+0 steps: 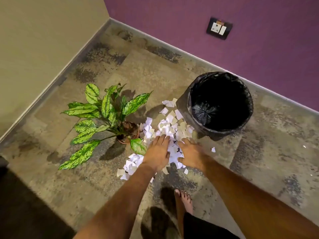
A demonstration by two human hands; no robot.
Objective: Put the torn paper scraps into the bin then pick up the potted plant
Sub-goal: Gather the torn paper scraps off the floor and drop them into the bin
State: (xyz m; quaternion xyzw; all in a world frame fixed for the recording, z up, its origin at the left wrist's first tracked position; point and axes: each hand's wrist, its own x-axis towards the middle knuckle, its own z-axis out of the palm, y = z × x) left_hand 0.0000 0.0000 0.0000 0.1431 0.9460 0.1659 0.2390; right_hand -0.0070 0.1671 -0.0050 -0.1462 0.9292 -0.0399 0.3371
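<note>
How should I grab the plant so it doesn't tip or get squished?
Probably take the pot, not the leaves. Come from the paper side, nearest the hands, where its rim shows; the leaves fan out the other way. Use both hands around its sides, since the plant leans away.

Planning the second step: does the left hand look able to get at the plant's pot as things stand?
Probably yes. The left hand lies on the paper scraps right beside the pot. Only one drooping leaf hangs between them, and it should push aside easily.
</note>
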